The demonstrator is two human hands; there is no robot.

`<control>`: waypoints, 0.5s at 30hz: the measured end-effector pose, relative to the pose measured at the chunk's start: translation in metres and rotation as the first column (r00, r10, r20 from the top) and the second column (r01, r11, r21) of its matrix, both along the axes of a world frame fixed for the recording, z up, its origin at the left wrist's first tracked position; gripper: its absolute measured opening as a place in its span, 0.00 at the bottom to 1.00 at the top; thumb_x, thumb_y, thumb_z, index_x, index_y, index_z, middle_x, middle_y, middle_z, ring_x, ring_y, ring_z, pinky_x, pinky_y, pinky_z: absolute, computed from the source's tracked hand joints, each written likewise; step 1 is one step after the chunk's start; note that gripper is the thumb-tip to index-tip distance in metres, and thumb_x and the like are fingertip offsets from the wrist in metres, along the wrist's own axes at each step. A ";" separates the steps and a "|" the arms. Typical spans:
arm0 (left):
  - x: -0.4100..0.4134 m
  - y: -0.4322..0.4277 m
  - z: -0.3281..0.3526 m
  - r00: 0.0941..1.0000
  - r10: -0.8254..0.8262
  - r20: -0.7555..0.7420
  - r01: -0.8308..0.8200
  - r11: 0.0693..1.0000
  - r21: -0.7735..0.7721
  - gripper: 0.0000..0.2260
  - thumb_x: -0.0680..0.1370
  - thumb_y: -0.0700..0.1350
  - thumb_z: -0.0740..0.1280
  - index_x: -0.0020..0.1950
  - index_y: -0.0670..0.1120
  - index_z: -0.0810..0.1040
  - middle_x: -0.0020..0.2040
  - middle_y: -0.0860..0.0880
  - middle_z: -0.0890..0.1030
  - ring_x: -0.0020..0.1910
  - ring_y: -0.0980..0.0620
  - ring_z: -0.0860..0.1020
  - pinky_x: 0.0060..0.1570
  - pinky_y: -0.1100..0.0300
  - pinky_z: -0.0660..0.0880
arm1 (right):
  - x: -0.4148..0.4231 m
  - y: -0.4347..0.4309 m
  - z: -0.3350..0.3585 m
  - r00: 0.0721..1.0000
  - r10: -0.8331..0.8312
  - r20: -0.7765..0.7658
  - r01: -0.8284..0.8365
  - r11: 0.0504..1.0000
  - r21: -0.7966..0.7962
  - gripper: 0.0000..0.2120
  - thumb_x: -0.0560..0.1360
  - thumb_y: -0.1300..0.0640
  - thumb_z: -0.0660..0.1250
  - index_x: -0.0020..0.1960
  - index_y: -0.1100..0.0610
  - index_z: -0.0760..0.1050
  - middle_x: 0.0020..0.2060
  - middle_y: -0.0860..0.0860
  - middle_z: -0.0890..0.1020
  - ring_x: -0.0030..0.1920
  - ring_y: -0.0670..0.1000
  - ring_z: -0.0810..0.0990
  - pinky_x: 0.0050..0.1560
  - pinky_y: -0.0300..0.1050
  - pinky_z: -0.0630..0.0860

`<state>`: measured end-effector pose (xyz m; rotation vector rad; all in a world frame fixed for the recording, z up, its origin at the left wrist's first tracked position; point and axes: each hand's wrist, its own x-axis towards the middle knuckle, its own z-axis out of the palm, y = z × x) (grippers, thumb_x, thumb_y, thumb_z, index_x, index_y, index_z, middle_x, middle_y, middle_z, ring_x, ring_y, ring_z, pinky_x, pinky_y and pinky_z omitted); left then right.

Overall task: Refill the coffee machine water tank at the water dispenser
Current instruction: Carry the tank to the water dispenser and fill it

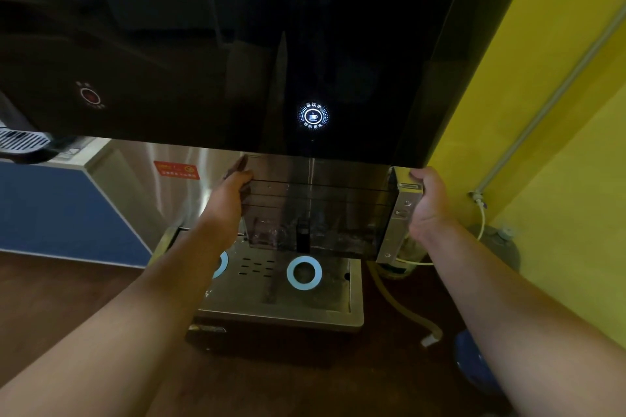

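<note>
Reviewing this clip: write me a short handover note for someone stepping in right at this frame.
Left hand: gripping the left end of the clear water tank.
Right hand: gripping its right end.
Tank: held level under the dispenser's black panel, above the drip tray; the white cup button is lit.
Done: tank is at the dispenser, and some water shows at the bottom.
Left: fill it, carry it back, refit it to the coffee machine.

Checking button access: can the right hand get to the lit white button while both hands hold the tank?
Probably not as is: the right hand is gripping the tank. The button on the panel above is uncovered, but reaching it means letting go.
</note>
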<state>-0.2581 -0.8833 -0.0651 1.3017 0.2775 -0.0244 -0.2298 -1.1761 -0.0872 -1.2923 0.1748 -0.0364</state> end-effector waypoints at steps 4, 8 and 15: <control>0.002 0.002 -0.002 1.000 0.012 -0.016 -0.012 1.000 -0.001 0.08 0.83 0.43 0.59 0.50 0.54 0.74 0.30 0.59 0.84 0.29 0.64 0.82 0.35 0.64 0.76 | 0.001 0.000 0.000 1.000 -0.015 -0.001 0.015 0.999 -0.029 0.14 0.72 0.44 0.61 0.37 0.53 0.74 0.33 0.51 0.80 0.39 0.55 0.79 0.49 0.54 0.73; 0.002 -0.001 -0.001 1.000 0.002 -0.009 -0.002 1.000 0.004 0.09 0.84 0.42 0.57 0.48 0.53 0.74 0.28 0.60 0.83 0.27 0.65 0.81 0.26 0.70 0.76 | 0.001 0.000 0.000 1.000 -0.019 0.003 0.019 1.000 -0.010 0.14 0.76 0.46 0.58 0.37 0.53 0.74 0.31 0.50 0.79 0.35 0.52 0.80 0.45 0.50 0.74; 0.004 -0.001 -0.003 0.999 0.033 -0.028 -0.032 0.999 0.010 0.06 0.83 0.43 0.60 0.52 0.51 0.76 0.35 0.54 0.84 0.32 0.61 0.82 0.34 0.66 0.78 | 0.003 0.000 0.002 0.999 -0.004 -0.034 0.005 0.999 0.042 0.16 0.78 0.49 0.56 0.35 0.53 0.73 0.29 0.49 0.79 0.33 0.51 0.79 0.44 0.49 0.73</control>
